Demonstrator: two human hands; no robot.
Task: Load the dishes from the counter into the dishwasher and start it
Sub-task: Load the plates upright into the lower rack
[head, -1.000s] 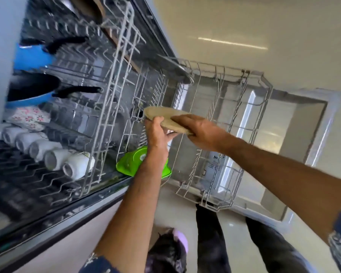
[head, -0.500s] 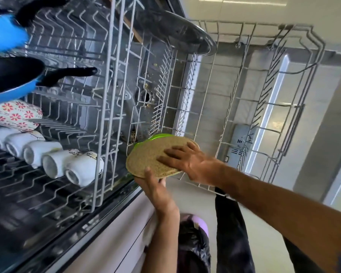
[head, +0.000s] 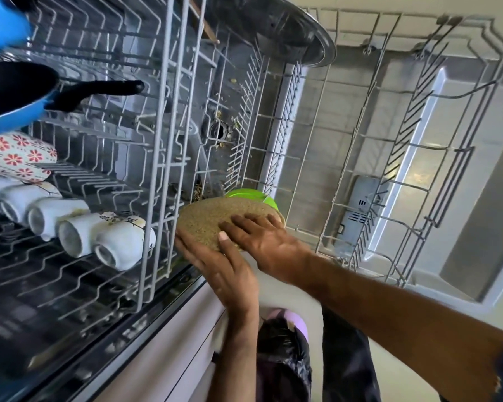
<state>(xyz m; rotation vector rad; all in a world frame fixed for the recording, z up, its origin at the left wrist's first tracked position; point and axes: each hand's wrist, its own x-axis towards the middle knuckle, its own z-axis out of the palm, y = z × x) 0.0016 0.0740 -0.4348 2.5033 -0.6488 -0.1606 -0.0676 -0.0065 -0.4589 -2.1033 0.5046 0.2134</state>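
A round brown speckled plate (head: 205, 220) sits at the near corner of the pulled-out lower rack (head: 418, 172), leaning over a bright green plate (head: 249, 195) that shows just behind it. My left hand (head: 224, 271) grips the brown plate's near edge, thumb on top and fingers beneath. Across the plate's upper face my right hand (head: 263, 237) lies with straight, spread fingers; its thumb is hidden. The upper rack (head: 160, 158) juts out to the left of both hands.
The upper rack carries a row of white mugs (head: 116, 242), a floral mug (head: 18, 158) and a blue pan with a black handle (head: 15, 94). A steel lid (head: 276, 27) stands at the lower rack's far end. A black bag (head: 282, 358) lies below my arms.
Both hands have carried the brown plate down from above the lower rack to its near corner, over the green plate. My right hand shifted from the rim to flat on top.
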